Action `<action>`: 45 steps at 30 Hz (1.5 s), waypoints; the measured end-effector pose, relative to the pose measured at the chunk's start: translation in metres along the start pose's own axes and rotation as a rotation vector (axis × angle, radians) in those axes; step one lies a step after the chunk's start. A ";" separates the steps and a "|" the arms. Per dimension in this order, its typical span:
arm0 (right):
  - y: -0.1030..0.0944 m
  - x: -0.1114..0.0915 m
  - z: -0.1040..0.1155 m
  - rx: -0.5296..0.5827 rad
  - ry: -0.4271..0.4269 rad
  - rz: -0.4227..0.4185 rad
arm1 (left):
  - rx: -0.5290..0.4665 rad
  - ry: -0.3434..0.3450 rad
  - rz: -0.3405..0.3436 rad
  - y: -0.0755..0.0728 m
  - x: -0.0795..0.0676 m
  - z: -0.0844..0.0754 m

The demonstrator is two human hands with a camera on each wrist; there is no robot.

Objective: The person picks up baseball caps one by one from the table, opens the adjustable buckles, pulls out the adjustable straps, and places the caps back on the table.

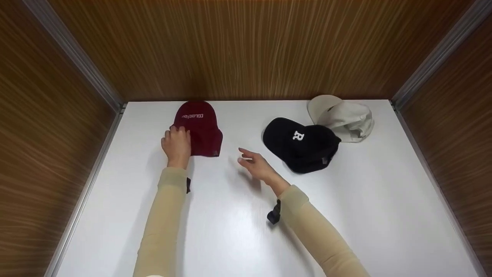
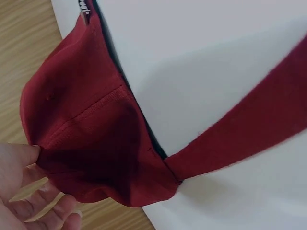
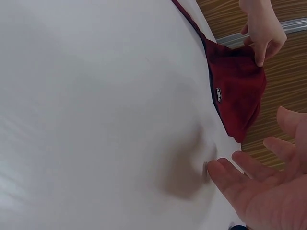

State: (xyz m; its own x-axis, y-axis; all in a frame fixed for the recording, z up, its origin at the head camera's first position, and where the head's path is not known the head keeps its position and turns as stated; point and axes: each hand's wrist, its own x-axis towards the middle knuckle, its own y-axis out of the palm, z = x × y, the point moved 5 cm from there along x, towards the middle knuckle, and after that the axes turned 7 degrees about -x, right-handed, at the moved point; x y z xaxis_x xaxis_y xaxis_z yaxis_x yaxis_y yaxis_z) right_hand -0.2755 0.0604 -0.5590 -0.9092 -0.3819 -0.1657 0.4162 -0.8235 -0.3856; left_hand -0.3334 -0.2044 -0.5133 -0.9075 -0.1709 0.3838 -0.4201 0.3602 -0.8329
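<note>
A dark red baseball cap (image 1: 203, 132) with light lettering lies at the back left of the white table. My left hand (image 1: 177, 144) pinches its crown, which the right wrist view shows between thumb and fingers. The left wrist view shows the red cap (image 2: 86, 124) from close by, its opening and a narrow band of red cloth over the table. My right hand (image 1: 259, 167) hovers above the table between the red cap and a black cap (image 1: 307, 152) bearing a white R. Its fingers (image 3: 230, 184) are spread and loosely bent, holding nothing.
A cream cap (image 1: 348, 115) sits at the back right, partly behind the black one. Wood-grain panels (image 1: 261, 50) enclose the table (image 1: 230, 231) at the back and both sides, with metal strips (image 1: 77, 50) in the corners.
</note>
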 end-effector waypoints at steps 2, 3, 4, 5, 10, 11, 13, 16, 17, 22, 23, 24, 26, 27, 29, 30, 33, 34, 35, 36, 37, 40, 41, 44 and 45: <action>-0.001 -0.001 0.000 -0.018 -0.007 -0.003 | -0.001 -0.009 0.001 -0.001 0.002 0.004; -0.003 -0.001 0.000 -0.028 -0.013 -0.006 | 0.000 -0.015 0.001 -0.001 0.003 0.006; -0.004 -0.002 0.001 -0.040 -0.021 -0.011 | 0.000 -0.018 0.001 -0.002 0.004 0.008; -0.005 -0.002 0.002 -0.048 -0.028 -0.016 | 0.000 -0.021 0.001 -0.003 0.004 0.009; -0.017 -0.008 0.008 -0.089 -0.069 -0.051 | -0.022 -0.016 0.010 -0.007 0.001 0.009; -0.020 -0.009 0.009 -0.088 -0.075 -0.059 | -0.030 -0.013 0.015 -0.007 0.000 0.008; -0.025 -0.012 0.011 -0.088 -0.089 -0.075 | -0.043 -0.005 0.023 -0.008 -0.004 0.006; -0.032 -0.017 0.012 -0.079 -0.114 -0.097 | -0.047 0.000 0.041 -0.009 -0.009 0.001; -0.034 -0.019 0.012 -0.082 -0.120 -0.104 | -0.048 0.002 0.046 -0.009 -0.011 -0.002; -0.047 -0.032 0.014 -0.118 -0.157 -0.137 | -0.072 0.016 0.062 -0.013 -0.020 -0.015; -0.050 -0.035 0.015 -0.122 -0.163 -0.145 | -0.077 0.020 0.066 -0.014 -0.022 -0.018; -0.053 -0.038 0.015 -0.125 -0.171 -0.153 | -0.082 0.023 0.069 -0.015 -0.025 -0.021; -0.059 -0.043 0.016 -0.125 -0.190 -0.170 | -0.092 0.033 0.077 -0.018 -0.030 -0.027; -0.061 -0.046 0.016 -0.119 -0.195 -0.174 | -0.096 0.039 0.081 -0.018 -0.033 -0.030; -0.066 -0.051 0.017 -0.114 -0.207 -0.180 | -0.098 0.055 0.085 -0.019 -0.039 -0.036; -0.069 -0.053 0.017 -0.112 -0.217 -0.183 | -0.102 0.067 0.083 -0.018 -0.041 -0.039; -0.075 -0.064 0.021 -0.105 -0.239 -0.194 | -0.122 0.106 0.085 -0.015 -0.051 -0.049; -0.077 -0.069 0.025 -0.113 -0.246 -0.197 | -0.127 0.120 0.089 -0.014 -0.054 -0.053; -0.079 -0.075 0.029 -0.119 -0.248 -0.201 | -0.131 0.132 0.094 -0.012 -0.057 -0.058; -0.082 -0.081 0.034 -0.126 -0.248 -0.209 | -0.140 0.145 0.098 -0.011 -0.060 -0.062; -0.084 -0.087 0.038 -0.138 -0.245 -0.220 | -0.146 0.158 0.104 -0.009 -0.063 -0.066; -0.093 -0.101 0.043 -0.176 -0.235 -0.263 | -0.165 0.194 0.112 -0.005 -0.073 -0.078; -0.096 -0.103 0.041 -0.176 -0.232 -0.283 | -0.175 0.207 0.113 -0.004 -0.076 -0.081; -0.109 -0.106 0.022 -0.169 -0.233 -0.350 | -0.201 0.240 0.116 0.000 -0.087 -0.090; -0.114 -0.107 0.015 -0.165 -0.233 -0.371 | -0.209 0.247 0.119 0.001 -0.090 -0.092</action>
State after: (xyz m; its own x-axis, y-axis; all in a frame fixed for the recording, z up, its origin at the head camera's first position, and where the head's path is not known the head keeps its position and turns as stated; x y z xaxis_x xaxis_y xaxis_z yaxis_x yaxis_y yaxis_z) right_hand -0.2253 0.1885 -0.4841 -0.9619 -0.1735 0.2115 0.0387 -0.8517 -0.5226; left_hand -0.2526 -0.1037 -0.5121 -0.9131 0.1017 0.3949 -0.2796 0.5488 -0.7878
